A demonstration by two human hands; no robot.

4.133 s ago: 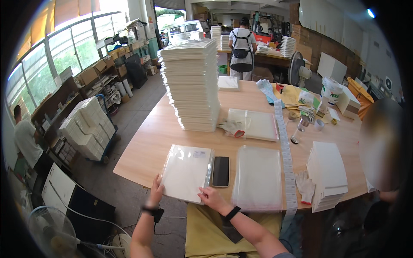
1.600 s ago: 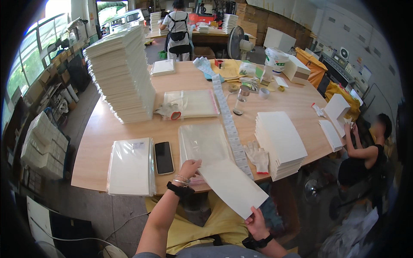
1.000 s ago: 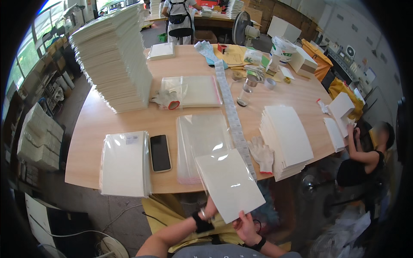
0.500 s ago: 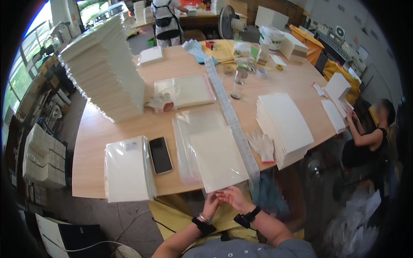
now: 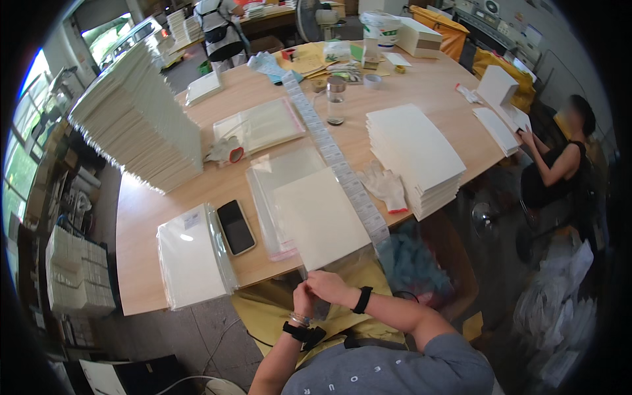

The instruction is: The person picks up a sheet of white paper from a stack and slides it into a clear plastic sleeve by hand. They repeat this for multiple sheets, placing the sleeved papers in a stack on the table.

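Note:
A cream sheet or thin pad [image 5: 322, 217] lies at the table's near edge, with a clear plastic sleeve [image 5: 352, 258] showing past its near end. My right hand [image 5: 329, 287] is closed in a pinch at the near left corner of that sleeve. Just left of it and touching it, my left hand [image 5: 303, 300] is closed too, its fingertips partly hidden. Under the cream sheet, more clear sleeves [image 5: 263, 191] lie in a flat pile. To the left are a black phone [image 5: 236, 227] and a stack of wrapped white packs [image 5: 191, 257].
A label strip [image 5: 329, 148] runs along the right of the sleeves. Beyond it lie a work glove [image 5: 385, 187] and a white stack [image 5: 421, 155]. A tall stack [image 5: 141, 122] stands far left, a glass jar [image 5: 336, 102] mid-table. A person [image 5: 559, 155] sits at the right.
My hands have come together at the sheet's near left corner, the right now closed over the edge. The view has shifted, and the sheet sits slightly turned.

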